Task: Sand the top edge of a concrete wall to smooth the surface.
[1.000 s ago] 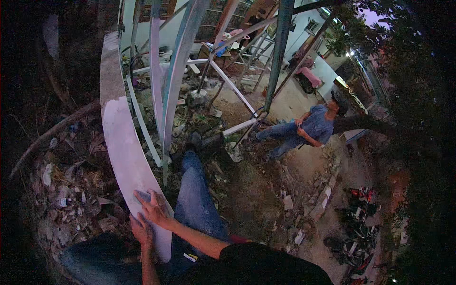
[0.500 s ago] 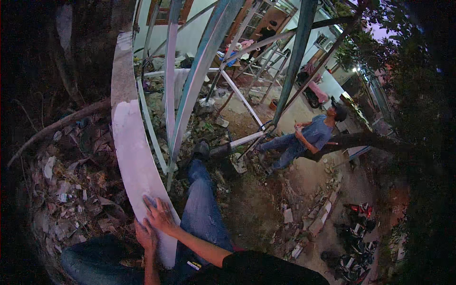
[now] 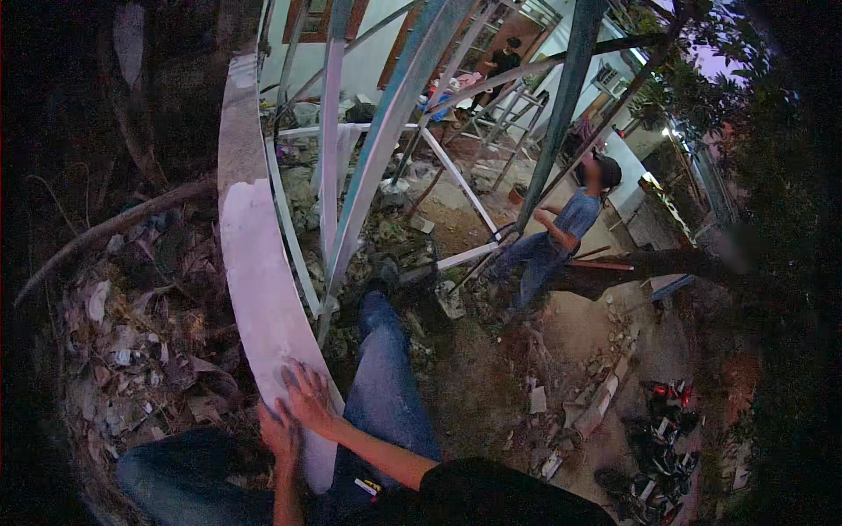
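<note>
A long strip [image 3: 263,289], like a wall top or beam, runs away from me; its near part is smooth white, its far part rough grey. Both my hands rest on its near end. My right hand [image 3: 311,403] lies on the white surface with its fingers spread. Against the left edge, just nearer to me, my left hand [image 3: 281,434] has its fingers stretched along the strip. I see nothing held in either hand. My legs hang on both sides of the strip, the right leg [image 3: 390,386] in blue jeans. A small white and yellow object [image 3: 367,487] lies by my lap.
Metal posts [image 3: 381,145] rise slanting beside the strip. Rubble and litter [image 3: 149,351] cover the ground far below on the left. A person in a cap [image 3: 566,228] stands below right, another person [image 3: 502,66] farther back. Motorbikes [image 3: 662,447] stand lower right.
The view has shifted slightly, so the strip and posts sit farther right. My hands stay on the strip. The person in the cap has moved leftward and turned the head.
</note>
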{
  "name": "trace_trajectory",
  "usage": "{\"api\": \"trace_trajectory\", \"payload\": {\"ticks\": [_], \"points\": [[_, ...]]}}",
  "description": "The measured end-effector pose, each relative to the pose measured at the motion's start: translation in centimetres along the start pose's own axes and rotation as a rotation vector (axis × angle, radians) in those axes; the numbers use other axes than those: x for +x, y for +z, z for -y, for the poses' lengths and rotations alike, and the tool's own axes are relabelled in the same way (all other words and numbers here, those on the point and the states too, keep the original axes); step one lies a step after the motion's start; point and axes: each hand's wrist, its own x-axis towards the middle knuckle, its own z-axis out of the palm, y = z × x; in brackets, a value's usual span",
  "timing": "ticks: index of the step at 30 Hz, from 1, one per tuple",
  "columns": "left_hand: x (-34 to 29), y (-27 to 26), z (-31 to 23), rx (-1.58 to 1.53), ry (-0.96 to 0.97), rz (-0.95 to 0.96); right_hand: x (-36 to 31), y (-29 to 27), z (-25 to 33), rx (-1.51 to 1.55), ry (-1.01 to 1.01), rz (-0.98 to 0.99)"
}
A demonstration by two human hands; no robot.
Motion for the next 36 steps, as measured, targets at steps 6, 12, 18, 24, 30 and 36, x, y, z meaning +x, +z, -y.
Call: {"api": "trace_trajectory", "payload": {"ticks": [6,12,18,24,30,36], "points": [[0.3,0.4,2.4,0.122,-0.061,-0.028,-2.2,2.0,-2.7,0.077,-0.140,0.179],[0.4,0.3,0.6,0.032,-0.033,-0.014,-2.2,1.1,-2.5,0.173,-0.089,0.122],[0.7,-0.5,0.5,0.088,0.005,-0.044,2.7,1.2,-1.5,0.153,-0.112,0.175],[0.2,-0.5,0.6,0.092,0.012,-0.077,2.9,1.5,-2.1,0.118,-0.018,0.293],[0.3,-1.1,-0.3,0.093,-0.037,-0.035,2.2,2.3,-2.6,0.178,-0.243,0.307],[0.6,-0.7,-0.2,0.116,-0.058,-0.030,3.4,3.1,-2.5,0.187,-0.173,0.216]]}}
